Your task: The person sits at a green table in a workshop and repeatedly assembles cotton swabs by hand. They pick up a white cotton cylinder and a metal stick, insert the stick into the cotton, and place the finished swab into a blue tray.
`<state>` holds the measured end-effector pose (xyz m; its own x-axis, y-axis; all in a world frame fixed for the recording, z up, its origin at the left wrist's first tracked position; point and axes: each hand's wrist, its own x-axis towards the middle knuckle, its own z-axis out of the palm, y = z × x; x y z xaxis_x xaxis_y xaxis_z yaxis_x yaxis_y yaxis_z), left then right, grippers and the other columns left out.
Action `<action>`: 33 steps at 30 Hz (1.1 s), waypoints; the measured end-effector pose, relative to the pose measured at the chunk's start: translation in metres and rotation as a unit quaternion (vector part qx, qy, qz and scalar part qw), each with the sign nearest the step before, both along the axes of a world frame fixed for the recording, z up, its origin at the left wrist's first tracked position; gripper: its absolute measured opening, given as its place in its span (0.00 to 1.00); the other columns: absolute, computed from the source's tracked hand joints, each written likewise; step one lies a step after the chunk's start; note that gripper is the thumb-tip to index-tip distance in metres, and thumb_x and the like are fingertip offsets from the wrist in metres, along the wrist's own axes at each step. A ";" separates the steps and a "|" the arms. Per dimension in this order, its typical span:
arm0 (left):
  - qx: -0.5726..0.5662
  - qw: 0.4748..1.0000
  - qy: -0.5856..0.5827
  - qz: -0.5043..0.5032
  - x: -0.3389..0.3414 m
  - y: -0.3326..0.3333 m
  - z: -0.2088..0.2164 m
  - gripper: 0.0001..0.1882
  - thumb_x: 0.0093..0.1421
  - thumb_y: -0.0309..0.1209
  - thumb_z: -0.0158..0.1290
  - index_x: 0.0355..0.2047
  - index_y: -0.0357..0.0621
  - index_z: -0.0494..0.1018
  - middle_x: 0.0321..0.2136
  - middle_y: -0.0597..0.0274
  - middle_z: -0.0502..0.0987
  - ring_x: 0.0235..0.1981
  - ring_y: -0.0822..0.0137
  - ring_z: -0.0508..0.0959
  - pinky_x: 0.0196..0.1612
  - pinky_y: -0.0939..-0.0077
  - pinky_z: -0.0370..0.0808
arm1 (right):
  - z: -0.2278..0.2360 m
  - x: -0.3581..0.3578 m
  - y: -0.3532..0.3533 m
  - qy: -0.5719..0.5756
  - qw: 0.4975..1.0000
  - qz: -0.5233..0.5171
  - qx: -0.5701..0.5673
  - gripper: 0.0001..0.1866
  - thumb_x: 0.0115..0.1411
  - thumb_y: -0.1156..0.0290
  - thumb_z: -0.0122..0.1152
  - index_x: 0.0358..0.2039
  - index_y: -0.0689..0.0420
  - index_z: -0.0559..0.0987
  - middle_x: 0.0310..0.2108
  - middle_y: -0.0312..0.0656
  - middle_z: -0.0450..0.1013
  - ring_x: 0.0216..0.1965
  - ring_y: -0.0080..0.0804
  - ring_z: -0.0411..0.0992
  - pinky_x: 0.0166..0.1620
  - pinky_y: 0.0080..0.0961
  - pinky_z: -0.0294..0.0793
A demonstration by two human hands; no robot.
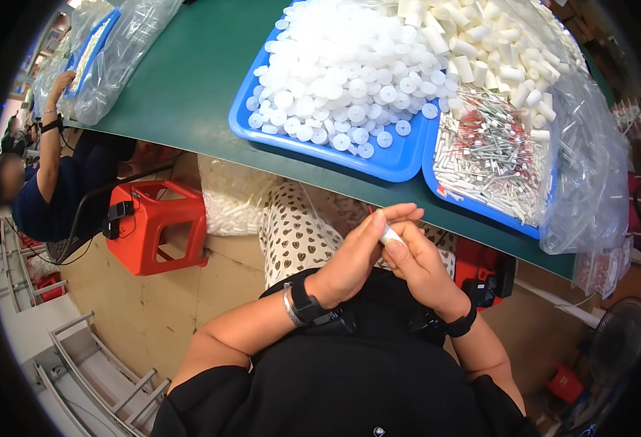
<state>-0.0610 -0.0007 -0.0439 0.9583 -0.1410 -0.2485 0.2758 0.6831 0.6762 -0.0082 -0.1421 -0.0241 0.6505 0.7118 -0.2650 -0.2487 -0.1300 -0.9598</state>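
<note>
Just in front of the table edge, my two hands meet over my lap. My right hand [421, 264] is closed, its thumb and fingers pinching a small white cylinder [389, 235] that points up toward the left palm. My left hand [351, 261] is closed alongside, thumb pressed to its fingers. A tiny red tip [370, 210] shows by the left fingertips; the rest of what that hand holds is hidden. Nearest on the table is a blue tray [400, 169] heaped with translucent white discs [357, 87]. To its right, another blue tray [481, 209] holds thin red, white and metallic pieces [491, 135].
White foam-like cylinders [499, 44] are piled at the back right, beside clear plastic bags [583, 167]. The green table [182, 80] stretches left toward a seated person [51, 175] working at another tray. Below stand a red stool [156, 226] and a bag of white pieces [233, 200].
</note>
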 end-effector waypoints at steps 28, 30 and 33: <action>-0.066 0.986 0.116 0.099 -0.011 0.002 -0.017 0.20 0.73 0.41 0.36 0.50 0.39 0.69 0.52 0.54 0.73 0.56 0.61 0.72 0.60 0.63 0.67 | -0.022 -0.002 0.002 -0.195 0.971 0.069 -0.122 0.18 0.65 0.64 0.56 0.50 0.62 0.70 0.34 0.53 0.77 0.35 0.53 0.78 0.35 0.40 0.75; -0.016 0.982 0.123 0.141 -0.012 0.010 -0.024 0.20 0.73 0.42 0.37 0.50 0.39 0.70 0.50 0.54 0.75 0.56 0.61 0.72 0.59 0.64 0.68 | -0.024 -0.002 0.000 -0.243 0.952 0.065 -0.177 0.17 0.64 0.63 0.59 0.44 0.62 0.71 0.29 0.53 0.77 0.31 0.54 0.77 0.33 0.42 0.75; 0.085 0.963 0.140 0.214 -0.014 0.029 -0.024 0.16 0.70 0.39 0.45 0.49 0.41 0.70 0.48 0.58 0.75 0.52 0.64 0.73 0.58 0.66 0.66 | -0.037 0.001 -0.006 -0.314 0.919 0.034 -0.235 0.23 0.61 0.59 0.62 0.49 0.61 0.70 0.29 0.53 0.77 0.31 0.56 0.76 0.33 0.42 0.76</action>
<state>-0.0747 0.0280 -0.0683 0.8117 0.3178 -0.4900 0.1809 0.6608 0.7284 -0.0071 -0.1484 -0.0612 0.7390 0.6589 -0.1404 0.3595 -0.5620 -0.7449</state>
